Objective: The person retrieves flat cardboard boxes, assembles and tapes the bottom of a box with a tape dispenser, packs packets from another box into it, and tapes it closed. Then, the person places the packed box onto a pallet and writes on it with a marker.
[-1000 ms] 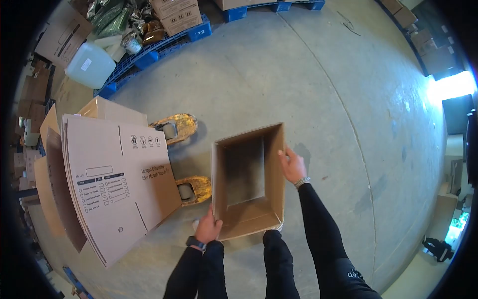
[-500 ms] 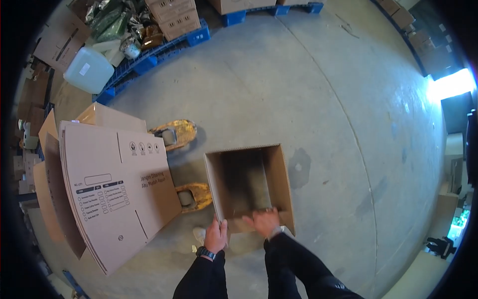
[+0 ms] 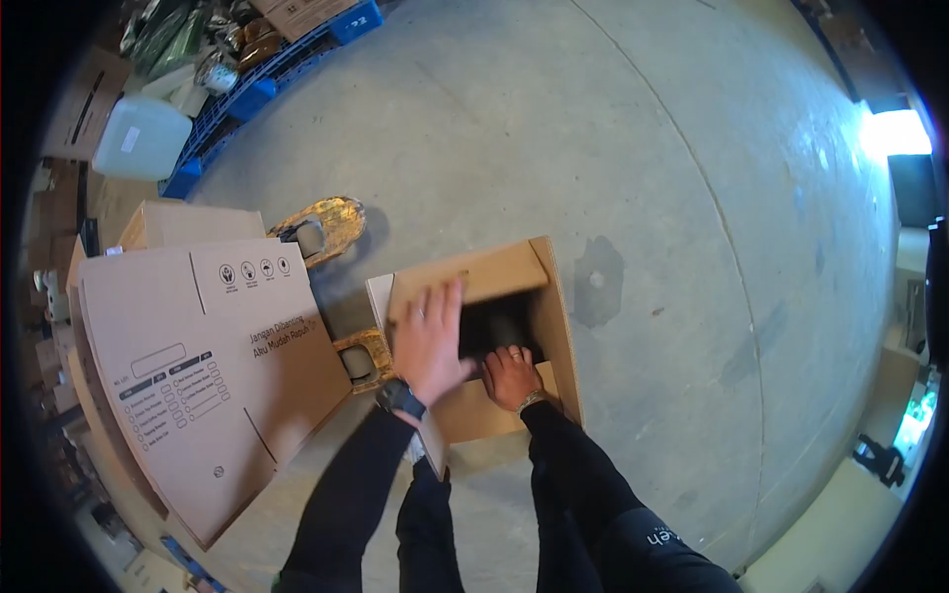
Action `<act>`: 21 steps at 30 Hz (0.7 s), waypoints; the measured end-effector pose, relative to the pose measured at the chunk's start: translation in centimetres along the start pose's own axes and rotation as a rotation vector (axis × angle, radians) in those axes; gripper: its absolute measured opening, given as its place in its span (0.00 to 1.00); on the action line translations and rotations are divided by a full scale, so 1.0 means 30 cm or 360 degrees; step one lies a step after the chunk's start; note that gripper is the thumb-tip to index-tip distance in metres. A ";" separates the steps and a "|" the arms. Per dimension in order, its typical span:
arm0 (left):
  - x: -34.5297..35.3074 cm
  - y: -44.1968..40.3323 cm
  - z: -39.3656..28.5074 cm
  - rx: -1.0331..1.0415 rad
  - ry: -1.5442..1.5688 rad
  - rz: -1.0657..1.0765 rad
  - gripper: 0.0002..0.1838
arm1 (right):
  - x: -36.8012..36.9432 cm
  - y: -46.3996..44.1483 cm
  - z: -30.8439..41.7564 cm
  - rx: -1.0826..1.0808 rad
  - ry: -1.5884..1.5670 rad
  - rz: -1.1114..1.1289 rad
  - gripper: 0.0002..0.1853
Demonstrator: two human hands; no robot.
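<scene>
An open cardboard box stands in front of me, its inside partly dark. Over its far side a flap is folded inward, and my left hand reaches across to it with fingers stretched out. My right hand lies on the near flap, also folded inward, with its fingertips over that flap's inner edge. Neither hand is wrapped round anything. A side flap of the box hangs outward at the lower left, below my left wrist.
Flattened printed cartons lean in a stack at left, beside the worn yellow forks of what looks like a pallet jack. A blue pallet with goods and a pale jerrycan stand at upper left. Concrete floor extends to the right.
My left hand has left the box's near left corner and reached forward to the far flap, which is now folded inward. The near flap is folded in under my right hand. The view has shifted.
</scene>
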State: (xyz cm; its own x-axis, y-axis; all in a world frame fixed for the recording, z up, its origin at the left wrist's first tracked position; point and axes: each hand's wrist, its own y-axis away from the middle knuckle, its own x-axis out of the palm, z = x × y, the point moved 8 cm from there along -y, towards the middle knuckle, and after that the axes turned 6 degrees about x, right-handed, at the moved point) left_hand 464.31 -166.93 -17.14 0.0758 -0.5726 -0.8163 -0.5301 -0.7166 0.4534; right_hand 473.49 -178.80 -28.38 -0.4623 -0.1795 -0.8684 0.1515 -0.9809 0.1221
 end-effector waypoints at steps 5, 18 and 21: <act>0.414 0.067 0.054 -0.0169 -0.0246 0.0291 0.69 | -0.121 0.080 0.078 0.0114 -0.0194 -0.0262 0.04; 0.475 0.064 0.085 -0.0082 -0.0483 -0.0187 0.63 | -0.138 -0.014 -0.004 0.0722 0.0079 -0.0034 0.31; 0.284 0.131 0.061 -0.0076 -0.0644 -0.0304 0.57 | -0.070 -0.020 0.015 0.0819 0.0332 0.0016 0.31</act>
State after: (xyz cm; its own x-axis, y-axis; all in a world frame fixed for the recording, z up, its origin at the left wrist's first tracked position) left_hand 461.32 -173.88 -22.96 -0.1726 -0.2331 -0.9570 -0.4982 -0.8175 0.2890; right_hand 473.97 -177.86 -26.40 -0.2720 -0.2217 -0.9364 -0.3159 -0.8986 0.3045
